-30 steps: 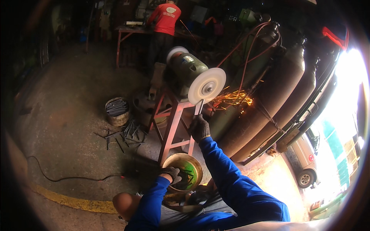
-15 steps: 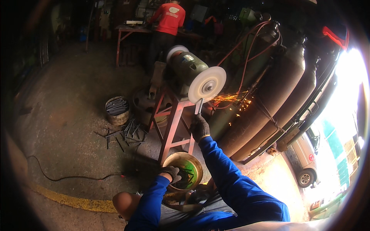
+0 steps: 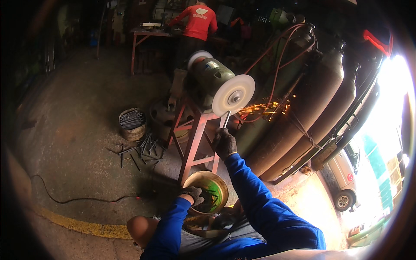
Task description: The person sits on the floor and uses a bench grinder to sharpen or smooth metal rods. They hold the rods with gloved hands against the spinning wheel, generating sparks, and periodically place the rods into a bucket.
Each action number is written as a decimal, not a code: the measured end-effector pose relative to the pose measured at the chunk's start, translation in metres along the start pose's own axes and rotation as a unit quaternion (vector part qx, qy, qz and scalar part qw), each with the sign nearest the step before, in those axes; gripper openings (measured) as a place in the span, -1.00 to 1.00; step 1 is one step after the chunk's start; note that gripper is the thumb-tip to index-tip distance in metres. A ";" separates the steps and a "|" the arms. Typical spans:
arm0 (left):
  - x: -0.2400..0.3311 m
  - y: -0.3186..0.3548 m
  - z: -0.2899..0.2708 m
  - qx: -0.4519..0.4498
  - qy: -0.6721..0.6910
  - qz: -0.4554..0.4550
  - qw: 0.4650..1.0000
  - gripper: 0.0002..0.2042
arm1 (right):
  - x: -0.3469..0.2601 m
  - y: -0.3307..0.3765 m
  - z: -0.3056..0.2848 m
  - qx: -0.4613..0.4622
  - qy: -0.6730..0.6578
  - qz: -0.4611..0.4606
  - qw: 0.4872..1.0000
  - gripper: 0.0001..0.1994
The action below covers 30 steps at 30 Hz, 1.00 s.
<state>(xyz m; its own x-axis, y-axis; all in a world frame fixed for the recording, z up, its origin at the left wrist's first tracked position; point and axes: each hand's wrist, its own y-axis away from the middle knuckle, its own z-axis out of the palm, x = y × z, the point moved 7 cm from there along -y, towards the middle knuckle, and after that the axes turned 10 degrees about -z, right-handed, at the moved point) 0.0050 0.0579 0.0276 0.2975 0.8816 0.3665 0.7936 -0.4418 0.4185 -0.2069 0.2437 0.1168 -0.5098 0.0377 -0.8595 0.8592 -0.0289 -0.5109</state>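
My right hand [image 3: 225,144], in a dark knit glove, is closed around a short metal rod [image 3: 226,119]. The rod's upper end meets the lower edge of a pale spinning grinding wheel [image 3: 225,93] on a green bench grinder [image 3: 212,74]. Orange sparks [image 3: 260,108] fly off to the right of that contact. Lower down, my left hand [image 3: 193,195], also gloved, reaches over the left rim of a round bucket [image 3: 224,190]. Its fingers are curled; what they hold, if anything, is hidden. Dark rods [image 3: 212,201] lie inside the bucket against its green inner wall.
The grinder stands on a red metal stand [image 3: 195,145]. To the left are a bucket of rods [image 3: 132,121] and loose rods [image 3: 141,149] on the floor. Gas cylinders [image 3: 310,108] with hoses lean at right. A person in red [image 3: 199,21] works at a far table [image 3: 149,32]. A cable [image 3: 82,200] crosses the floor.
The spark stream has shifted in shape, and my right hand with the rod has barely moved. The person in red has leaned a little to the right. My left hand is in the same place.
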 end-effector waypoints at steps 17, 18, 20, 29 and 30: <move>-0.002 -0.006 0.008 0.003 -0.006 0.001 1.000 -0.53 | -0.057 0.021 0.023 0.092 -0.252 0.148 0.952 -0.84; -0.002 -0.006 0.008 0.004 -0.005 0.002 1.000 -0.53 | -0.053 0.023 0.024 0.124 -0.315 0.185 0.923 -0.82; -0.003 -0.004 0.007 0.008 -0.003 0.001 1.000 -0.53 | -0.058 0.024 0.026 0.115 -0.285 0.166 0.937 -0.78; -0.006 0.001 0.004 0.009 0.005 -0.006 1.000 -0.55 | -0.079 0.026 0.042 0.135 -0.172 0.065 0.974 -0.74; -0.006 0.002 0.002 0.009 0.007 -0.006 1.000 -0.55 | -0.081 0.027 0.044 0.133 -0.170 0.065 0.974 -0.76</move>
<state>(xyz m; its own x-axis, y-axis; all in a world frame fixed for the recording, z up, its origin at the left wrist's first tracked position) 0.0062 0.0522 0.0252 0.2815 0.8841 0.3729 0.8066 -0.4286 0.4071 -0.1446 0.1961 0.1721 -0.4223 -0.3161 -0.8496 0.8983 -0.2718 -0.3453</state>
